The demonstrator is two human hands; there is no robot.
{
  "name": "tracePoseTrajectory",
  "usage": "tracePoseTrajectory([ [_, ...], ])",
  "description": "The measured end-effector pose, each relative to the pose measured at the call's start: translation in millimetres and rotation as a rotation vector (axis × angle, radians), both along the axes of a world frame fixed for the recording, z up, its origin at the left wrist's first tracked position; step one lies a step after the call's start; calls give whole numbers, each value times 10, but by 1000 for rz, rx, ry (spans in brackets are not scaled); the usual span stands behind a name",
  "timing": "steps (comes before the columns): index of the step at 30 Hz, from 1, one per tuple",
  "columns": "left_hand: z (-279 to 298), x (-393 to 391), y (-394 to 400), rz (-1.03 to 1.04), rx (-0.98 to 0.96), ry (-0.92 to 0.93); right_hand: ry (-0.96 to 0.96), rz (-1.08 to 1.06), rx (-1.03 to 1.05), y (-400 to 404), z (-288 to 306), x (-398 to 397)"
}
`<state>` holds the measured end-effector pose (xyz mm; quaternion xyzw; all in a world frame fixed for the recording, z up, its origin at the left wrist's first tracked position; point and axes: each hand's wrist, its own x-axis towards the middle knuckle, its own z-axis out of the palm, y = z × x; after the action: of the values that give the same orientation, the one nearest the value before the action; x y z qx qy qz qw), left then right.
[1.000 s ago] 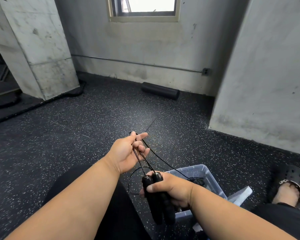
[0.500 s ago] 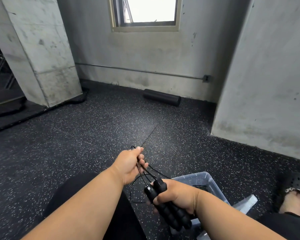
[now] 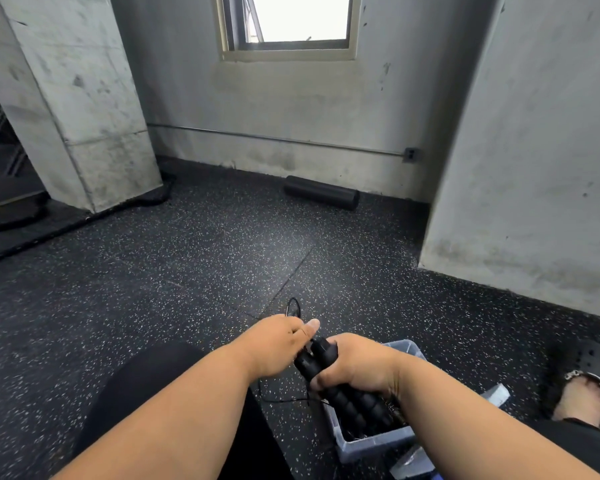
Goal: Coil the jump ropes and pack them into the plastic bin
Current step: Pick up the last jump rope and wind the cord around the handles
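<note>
My right hand (image 3: 355, 365) grips the two black foam handles (image 3: 343, 393) of a jump rope, side by side, above the clear plastic bin (image 3: 378, 441) on the floor. Just left of the handle tops, my left hand (image 3: 278, 344) pinches the thin black cord (image 3: 293, 306), and a small loop sticks up past its fingers. More cord hangs in a slack loop (image 3: 284, 398) below the hands. Dark rope lies inside the bin, mostly hidden under my right hand.
The bin's grey lid (image 3: 496, 396) lies behind and to the right of it. A foot in a black clog (image 3: 586, 386) is at the right. A black foam roller (image 3: 321, 197) lies by the far wall. Concrete pillars stand left and right on the speckled rubber floor.
My left hand has drawn back along the cord until it is right beside the handles. The stretched cord has gone slack into loops. Both hands have come down over the bin.
</note>
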<state>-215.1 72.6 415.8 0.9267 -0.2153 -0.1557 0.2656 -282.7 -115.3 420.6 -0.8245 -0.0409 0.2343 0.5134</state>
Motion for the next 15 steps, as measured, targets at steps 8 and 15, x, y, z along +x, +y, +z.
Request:
tracePoseTrajectory([
  [8, 18, 14, 14, 129, -347, 72, 52, -38, 130, -71, -10, -10],
  [15, 32, 63, 0, 222, -486, 149, 98, -39, 282, -108, -85, -1],
])
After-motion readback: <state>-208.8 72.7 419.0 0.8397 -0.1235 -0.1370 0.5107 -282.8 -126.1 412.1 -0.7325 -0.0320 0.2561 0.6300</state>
